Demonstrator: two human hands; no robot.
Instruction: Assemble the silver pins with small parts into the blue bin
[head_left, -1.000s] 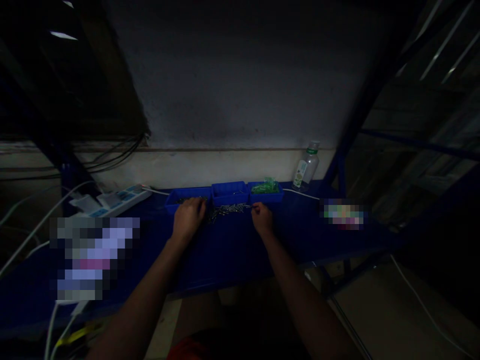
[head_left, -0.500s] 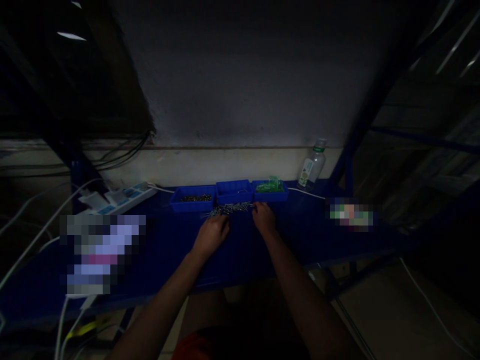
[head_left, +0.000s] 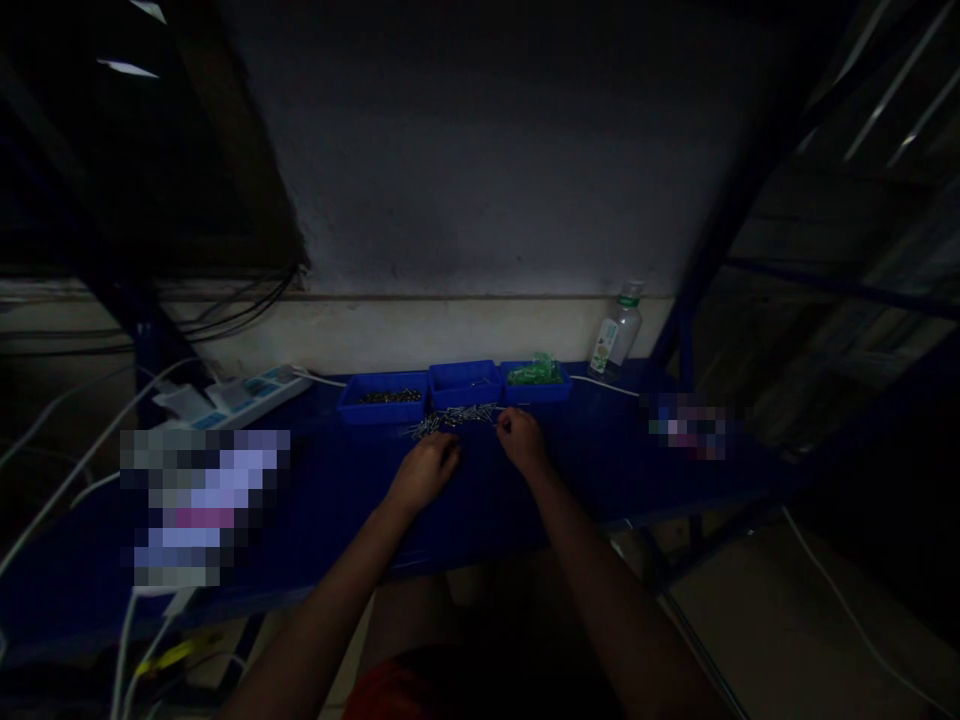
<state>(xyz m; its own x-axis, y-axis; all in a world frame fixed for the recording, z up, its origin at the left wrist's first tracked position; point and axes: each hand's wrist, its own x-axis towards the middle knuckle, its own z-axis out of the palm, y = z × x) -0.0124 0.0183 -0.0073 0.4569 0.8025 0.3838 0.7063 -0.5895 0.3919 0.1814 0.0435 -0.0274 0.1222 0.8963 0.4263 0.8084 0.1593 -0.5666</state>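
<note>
A loose pile of thin metal pieces, like screws or nails [head_left: 459,416], lies on the blue table in front of the bins. My left hand [head_left: 426,468] rests at the pile's near left edge, its fingers curled down; whatever may be between them is hidden. Right of the pile, my right hand [head_left: 522,440] has thumb and fingers pinched together, on something too small and dark to make out. Behind the pile stand three blue bins in a row: a left bin [head_left: 349,412] with small brownish metal parts, a middle bin [head_left: 465,395] with a few thin pieces, and a right bin [head_left: 536,393] with green plastic bags.
A clear bottle [head_left: 616,340] stands at the back right by the wall. On the left are a white power strip [head_left: 251,398] with plugs and cables, and a blurred-out object [head_left: 217,500]. Another blurred object [head_left: 694,425] lies to the right. Light is dim.
My right hand has moved slightly left and towards me, its fingers drawing into a pinch. My left hand has stayed nearly still at the pile. The view has shifted a little.
</note>
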